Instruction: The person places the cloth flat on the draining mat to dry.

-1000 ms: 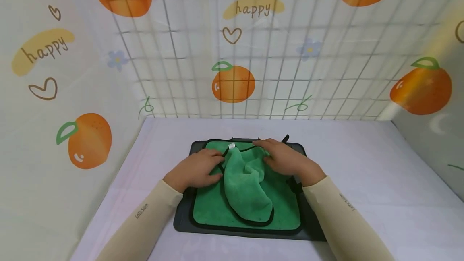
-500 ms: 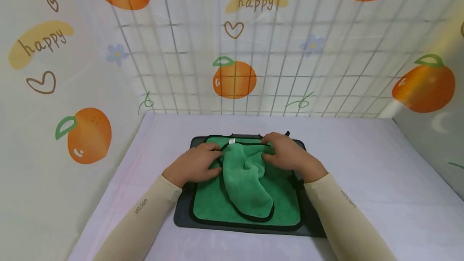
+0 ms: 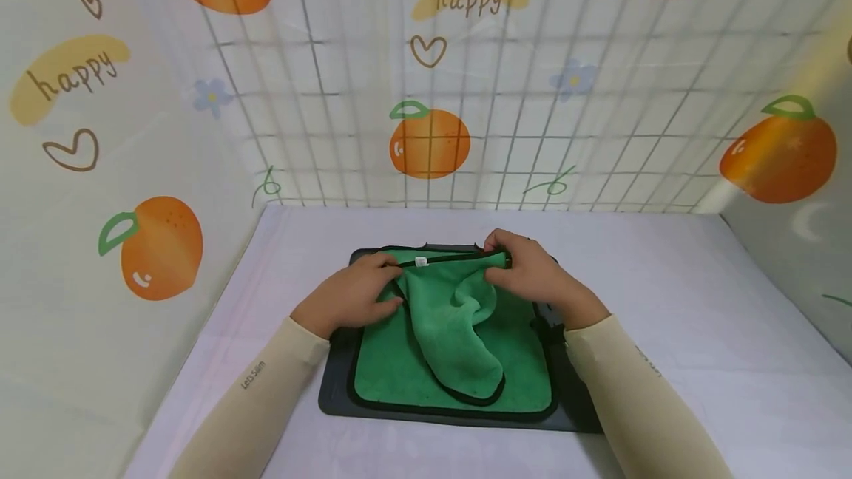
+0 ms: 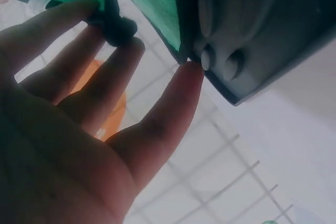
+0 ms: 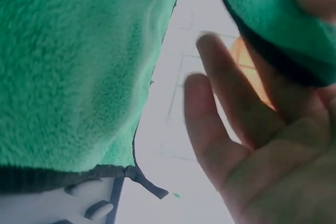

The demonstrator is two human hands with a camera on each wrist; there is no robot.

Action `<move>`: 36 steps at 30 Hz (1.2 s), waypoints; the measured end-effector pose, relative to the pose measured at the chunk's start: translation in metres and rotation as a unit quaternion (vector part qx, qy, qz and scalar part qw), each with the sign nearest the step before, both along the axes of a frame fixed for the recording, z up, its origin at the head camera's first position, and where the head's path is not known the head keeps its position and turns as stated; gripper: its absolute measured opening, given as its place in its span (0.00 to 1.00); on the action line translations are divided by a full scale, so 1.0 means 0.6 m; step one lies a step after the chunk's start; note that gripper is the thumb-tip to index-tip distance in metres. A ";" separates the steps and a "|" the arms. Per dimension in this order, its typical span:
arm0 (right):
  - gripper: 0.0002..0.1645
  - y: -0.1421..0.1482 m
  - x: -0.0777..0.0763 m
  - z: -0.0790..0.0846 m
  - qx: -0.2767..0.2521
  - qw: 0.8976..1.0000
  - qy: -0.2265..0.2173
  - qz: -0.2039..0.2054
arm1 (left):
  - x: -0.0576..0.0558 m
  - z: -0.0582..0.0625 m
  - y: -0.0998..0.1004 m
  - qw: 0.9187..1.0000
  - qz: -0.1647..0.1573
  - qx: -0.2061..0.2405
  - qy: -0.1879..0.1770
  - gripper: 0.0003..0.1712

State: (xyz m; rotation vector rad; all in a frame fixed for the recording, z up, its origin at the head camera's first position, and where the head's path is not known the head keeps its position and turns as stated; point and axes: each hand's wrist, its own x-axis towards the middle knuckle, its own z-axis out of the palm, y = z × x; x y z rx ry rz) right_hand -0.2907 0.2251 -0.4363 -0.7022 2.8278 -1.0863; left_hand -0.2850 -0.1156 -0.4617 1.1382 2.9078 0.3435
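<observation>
A green plush cloth (image 3: 439,324) with black edging and a small white label lies bunched over a second green cloth (image 3: 386,383), spread flat. My left hand (image 3: 349,290) is at the bunched cloth's far left corner; in the left wrist view its fingers (image 4: 128,56) curl against the black trim. At the far right corner, my right hand (image 3: 532,272) pinches the edge, thumb on the near face and fingers behind it. The labelled hem runs nearly straight between both hands. In the right wrist view, the pinched cloth (image 5: 262,3) hangs over the inner fingers.
Under both cloths is a dark grey board (image 3: 333,401), with round feet showing from below in the left wrist view. It rests on a white-covered table (image 3: 665,301). A hanging sheet (image 3: 346,131) printed with oranges stands behind, with side walls left and right.
My right hand has moved right and slightly away, raising the corner of the bunched cloth. Its labelled hem has straightened. My left hand has shifted slightly left.
</observation>
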 end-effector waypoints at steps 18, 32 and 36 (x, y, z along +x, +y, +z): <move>0.16 0.011 -0.003 -0.006 -0.028 0.999 -0.027 0.036 | -0.001 -0.002 -0.012 0.999 0.012 0.030 0.007 0.29; 0.31 0.039 0.000 0.012 -0.067 0.988 -0.133 -0.044 | -0.002 0.003 -0.018 0.998 0.041 0.032 0.026 0.33; 0.29 0.047 -0.004 0.008 -0.062 0.986 -0.144 -0.053 | -0.006 -0.002 -0.019 0.998 0.043 0.027 0.024 0.31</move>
